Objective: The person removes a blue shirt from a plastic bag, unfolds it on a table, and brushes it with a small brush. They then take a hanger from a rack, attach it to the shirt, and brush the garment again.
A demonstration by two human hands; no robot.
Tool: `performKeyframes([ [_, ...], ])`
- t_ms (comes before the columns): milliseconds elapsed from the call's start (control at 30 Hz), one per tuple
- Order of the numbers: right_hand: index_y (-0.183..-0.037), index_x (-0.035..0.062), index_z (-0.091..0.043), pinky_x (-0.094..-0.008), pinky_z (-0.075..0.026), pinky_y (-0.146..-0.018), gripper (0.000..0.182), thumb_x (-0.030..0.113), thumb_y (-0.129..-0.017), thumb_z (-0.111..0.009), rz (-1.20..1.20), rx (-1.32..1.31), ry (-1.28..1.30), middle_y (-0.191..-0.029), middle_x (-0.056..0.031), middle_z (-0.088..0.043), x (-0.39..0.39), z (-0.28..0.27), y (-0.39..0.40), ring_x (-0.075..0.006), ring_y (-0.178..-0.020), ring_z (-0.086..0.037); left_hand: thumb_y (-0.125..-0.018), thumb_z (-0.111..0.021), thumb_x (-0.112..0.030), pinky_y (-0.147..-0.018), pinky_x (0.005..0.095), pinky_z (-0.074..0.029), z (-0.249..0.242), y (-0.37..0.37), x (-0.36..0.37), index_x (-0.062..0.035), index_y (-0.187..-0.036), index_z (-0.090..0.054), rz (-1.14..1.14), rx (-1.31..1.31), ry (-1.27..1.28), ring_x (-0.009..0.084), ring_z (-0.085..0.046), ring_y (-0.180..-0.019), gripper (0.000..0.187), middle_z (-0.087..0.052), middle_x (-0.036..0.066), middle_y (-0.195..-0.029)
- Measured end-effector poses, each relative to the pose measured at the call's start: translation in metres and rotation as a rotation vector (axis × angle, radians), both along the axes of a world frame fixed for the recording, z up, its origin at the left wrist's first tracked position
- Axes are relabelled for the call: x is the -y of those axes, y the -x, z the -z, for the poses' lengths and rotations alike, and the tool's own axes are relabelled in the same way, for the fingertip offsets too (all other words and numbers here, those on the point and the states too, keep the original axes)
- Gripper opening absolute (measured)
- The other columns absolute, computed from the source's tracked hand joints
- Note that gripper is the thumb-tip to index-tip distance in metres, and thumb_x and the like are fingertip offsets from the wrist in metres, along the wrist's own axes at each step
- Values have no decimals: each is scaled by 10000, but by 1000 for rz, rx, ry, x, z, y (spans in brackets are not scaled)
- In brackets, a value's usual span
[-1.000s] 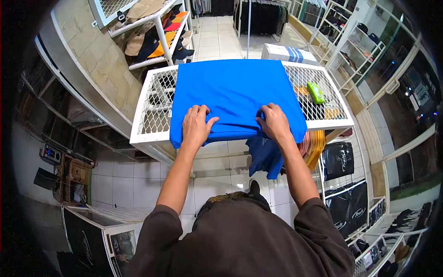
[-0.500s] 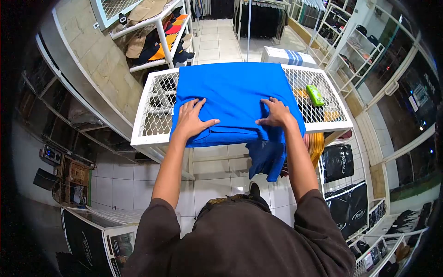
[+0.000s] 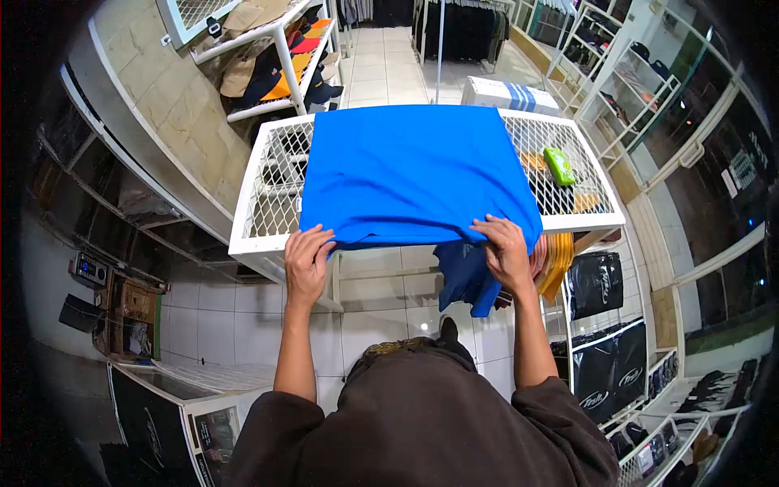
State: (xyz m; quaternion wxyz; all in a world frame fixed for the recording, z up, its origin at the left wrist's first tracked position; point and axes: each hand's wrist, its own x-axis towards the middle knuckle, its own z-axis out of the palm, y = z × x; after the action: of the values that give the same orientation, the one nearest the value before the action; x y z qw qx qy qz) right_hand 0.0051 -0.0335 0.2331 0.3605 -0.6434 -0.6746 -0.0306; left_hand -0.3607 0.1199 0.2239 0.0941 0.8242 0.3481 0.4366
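The big bright blue cloth shirt lies flat on the white wire-mesh table in the middle of the frame. Its near edge runs left to right. The left hand and right hand each pinch one near corner. Shop racks stand around.

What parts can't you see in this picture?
- Head view: the fingertips of the left hand and right hand are tucked under the bright blue folded cloth.
- The blue cloth covers the middle of the white wire-mesh table.
- The small green packet has print too small to read.
- The darker blue garment hangs partly behind the right hand.
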Motion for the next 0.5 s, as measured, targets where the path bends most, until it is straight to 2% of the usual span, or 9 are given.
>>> performKeyframes([
  [100, -1106, 84, -722, -437, -431, -994, 357, -13, -769, -659, 35, -9, 59, -1088, -101, -721, 22, -14, 11, -304, -1162, -627, -905, -684, -69, -998, 449, -446, -15, 11, 20, -29, -965, -715, -4, -41, 57, 324, -664, -1039, 79, -726, 118, -1021],
  [133, -1091, 65, -719, -432, -443, -942, 330, -7, -774, -659, 30, -20, 85, -1014, -126, -708, 31, -16, 15, -318, -1053, -639, -903, -683, -72, -941, 425, -460, -25, 16, 30, -15, -944, -703, 13, -35, 122, 346, -645, -961, 73, -713, 135, -989],
  [167, -1085, 56, -730, -422, -466, -920, 345, -30, -764, -638, 22, -50, 172, -1050, -142, -708, 42, -21, 19, -338, -1009, -641, -903, -683, -72, -941, 425, -460, -32, 23, 42, -15, -944, -703, 12, -30, 134, 346, -645, -961, 73, -713, 135, -989],
  [233, -1059, 47, -739, -421, -491, -869, 266, 32, -795, -706, -14, -138, 223, -1007, -152, -710, 57, -28, 28, -335, -971, -649, -899, -688, -69, -879, 411, -475, -41, 36, 57, -2, -911, -700, 36, -58, 258, 333, -644, -911, 69, -714, 135, -959],
  [267, -1025, 32, -746, -419, -509, -844, 248, 129, -803, -799, -22, -198, 365, -976, -153, -718, 62, -41, 34, -326, -951, -662, -899, -688, -69, -879, 411, -475, -40, 40, 57, -2, -911, -700, 38, -59, 260, 333, -644, -911, 69, -714, 135, -959],
  [300, -1025, 32, -746, -419, -509, -844, 248, 129, -803, -799, -22, -199, 365, -976, -153, -718, 60, -45, 36, -326, -951, -662, -896, -691, -64, -849, 402, -482, -39, 46, 56, 1, -895, -701, 53, -9, 339, 320, -648, -896, 66, -713, 134, -935],
  [367, -1002, 22, -750, -415, -514, -876, 296, 198, -787, -854, -119, -302, 225, -966, -142, -728, 45, -54, 35, -321, -957, -673, -893, -693, -59, -819, 393, -490, -40, 45, 51, 4, -879, -703, 67, 40, 411, 306, -652, -881, 66, -713, 132, -912],
  [400, -970, 49, -746, -415, -494, -922, 287, 268, -808, -837, -52, -265, 120, -987, -128, -739, 29, -50, 32, -314, -1033, -662, -890, -695, -52, -798, 382, -493, -41, 33, 42, 2, -876, -709, 34, 76, 326, 295, -654, -869, 57, -713, 130, -897],
  [500, -1087, 86, -724, -427, -464, -945, 254, 219, -874, -761, 115, -17, -80, -1166, -135, -688, -26, -28, 9, -335, -1099, -617, -878, -709, -51, -780, 378, -489, -45, -5, 17, -6, -889, -723, 30, 112, 187, 296, -639, -860, 49, -708, 118, -890],
])
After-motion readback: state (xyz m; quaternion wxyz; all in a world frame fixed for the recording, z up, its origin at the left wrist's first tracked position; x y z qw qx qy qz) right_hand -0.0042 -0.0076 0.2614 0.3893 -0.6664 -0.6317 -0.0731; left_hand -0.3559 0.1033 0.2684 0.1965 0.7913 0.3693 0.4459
